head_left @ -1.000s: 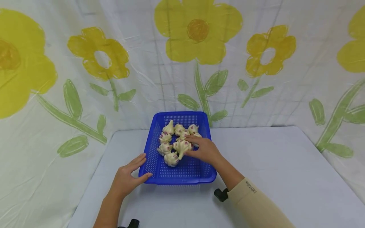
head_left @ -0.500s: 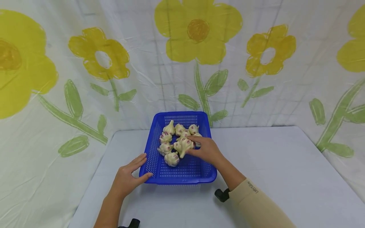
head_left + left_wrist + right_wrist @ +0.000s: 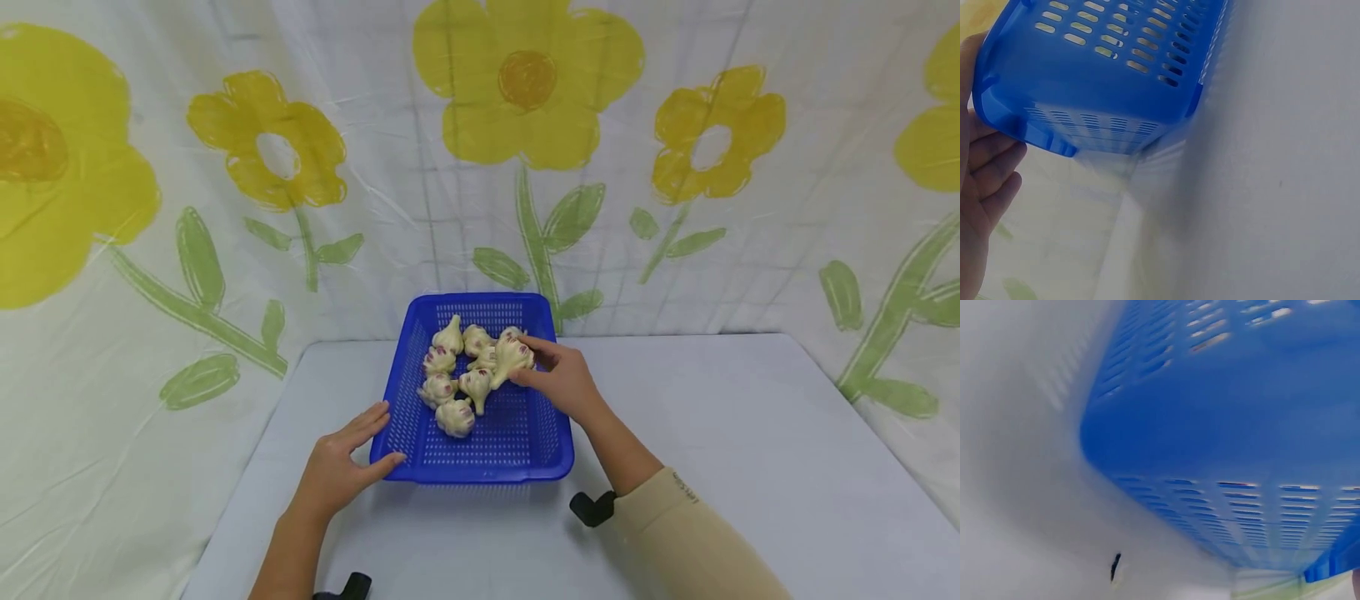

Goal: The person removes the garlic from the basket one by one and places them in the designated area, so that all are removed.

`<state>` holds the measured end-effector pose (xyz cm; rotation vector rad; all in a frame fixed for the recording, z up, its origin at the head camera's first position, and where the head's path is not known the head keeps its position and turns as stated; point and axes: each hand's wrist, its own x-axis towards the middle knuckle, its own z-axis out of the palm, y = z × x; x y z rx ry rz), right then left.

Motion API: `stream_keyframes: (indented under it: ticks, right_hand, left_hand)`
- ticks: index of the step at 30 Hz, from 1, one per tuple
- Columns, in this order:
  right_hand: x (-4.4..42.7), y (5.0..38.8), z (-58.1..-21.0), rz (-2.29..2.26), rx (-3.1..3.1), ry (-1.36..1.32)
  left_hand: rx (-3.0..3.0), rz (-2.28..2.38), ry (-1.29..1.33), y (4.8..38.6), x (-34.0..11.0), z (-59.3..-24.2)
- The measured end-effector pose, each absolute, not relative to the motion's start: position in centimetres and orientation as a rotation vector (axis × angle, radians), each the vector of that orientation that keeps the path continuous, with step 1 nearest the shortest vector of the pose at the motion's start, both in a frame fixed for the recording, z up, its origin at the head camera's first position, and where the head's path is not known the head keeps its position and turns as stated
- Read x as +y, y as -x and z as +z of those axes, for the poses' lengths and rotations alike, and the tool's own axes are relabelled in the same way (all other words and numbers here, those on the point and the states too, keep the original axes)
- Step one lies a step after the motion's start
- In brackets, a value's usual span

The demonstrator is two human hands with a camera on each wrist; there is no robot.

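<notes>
A blue perforated plastic basket (image 3: 480, 473) stands on the white table and holds several cream garlic bulbs (image 3: 454, 418) with purple marks. My right hand (image 3: 561, 377) reaches over the basket's right side and holds one garlic bulb (image 3: 512, 358) between thumb and fingers, above the others. At the front left corner, my left hand (image 3: 339, 471) touches the basket rim, its thumb at the front and fingers along the left side. In the left wrist view the fingers (image 3: 999, 164) lie fairly straight beside the basket's rim. The right wrist view shows mainly the basket's outer wall (image 3: 1222, 425).
The white table (image 3: 697, 417) spreads to both sides of the basket. A white curtain with yellow flowers (image 3: 528, 79) hangs behind it. A black wrist-camera mount (image 3: 592, 508) sits by the right sleeve, another (image 3: 347, 587) by the left wrist.
My right hand has moved right and slightly back with the garlic bulb, uncovering another bulb beneath. The left hand stays at the basket's corner. The head view has shifted slightly.
</notes>
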<state>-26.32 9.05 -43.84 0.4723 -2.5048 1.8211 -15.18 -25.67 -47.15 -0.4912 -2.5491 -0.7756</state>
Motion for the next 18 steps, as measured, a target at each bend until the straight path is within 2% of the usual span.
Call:
stream_keyframes:
  ticks: [10,18]
  right_hand:
    - [11.1,27.5,-42.3,2.177,-2.064,-0.183]
    - [14.1,29.2,-43.9,2.238,-1.836,0.096]
  left_hand:
    - [-2.58,-0.782,0.448,15.0,-25.5,-47.0]
    - [-2.575,-0.785,0.449,15.0,-25.5,-47.0]
